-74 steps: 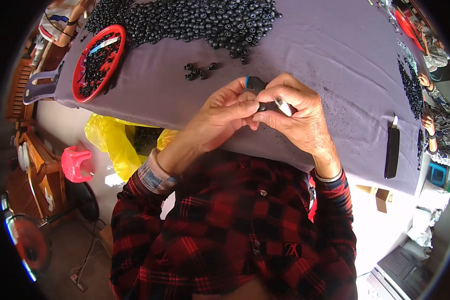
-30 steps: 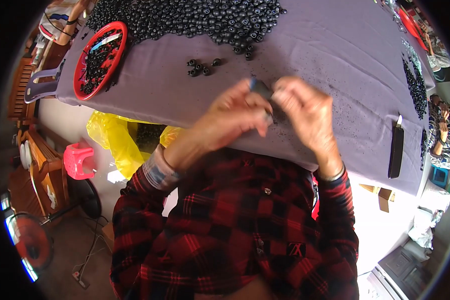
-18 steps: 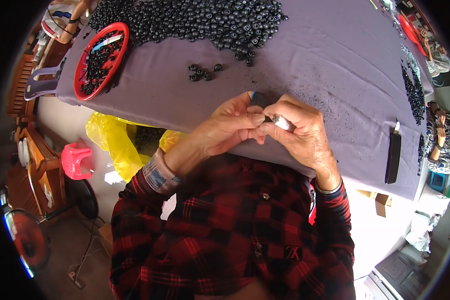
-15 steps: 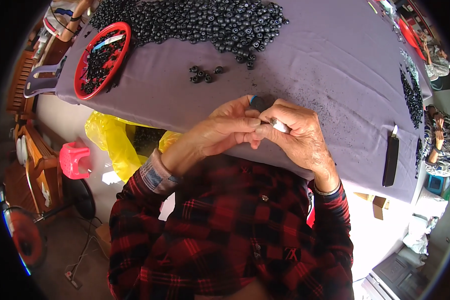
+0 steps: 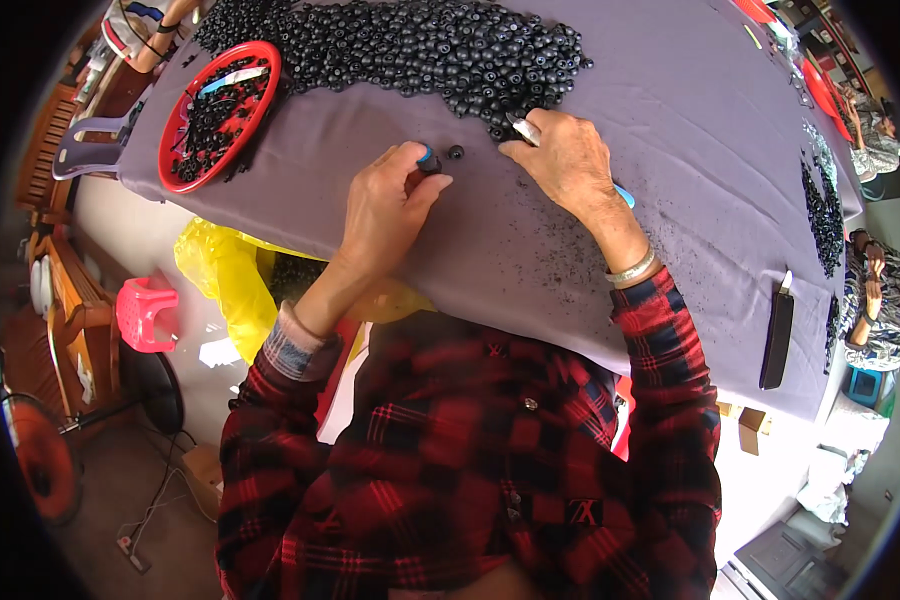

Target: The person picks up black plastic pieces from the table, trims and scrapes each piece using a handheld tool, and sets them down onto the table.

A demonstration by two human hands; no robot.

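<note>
My right hand is closed around a slim tool with a white front; a blue end shows behind the wrist side of the hand. Its fingertips are at the near edge of a big heap of round black bead-like pieces. To the left, low over the cloth, my left hand has its fingers curled in. A dark cover with a blue band sits at a fingertip. What those fingers hold is hidden. One loose black piece lies just right of them.
A red basin of small black bits and a blue-white tool stands at left on the purple cloth. Dark crumbs are scattered right of centre. A black-handled knife lies near the right edge. A yellow bag hangs below the table edge.
My hands have come apart from near my body and reached out over the table. The left went to the small loose group of pieces, the right to the heap's edge with the tool.
</note>
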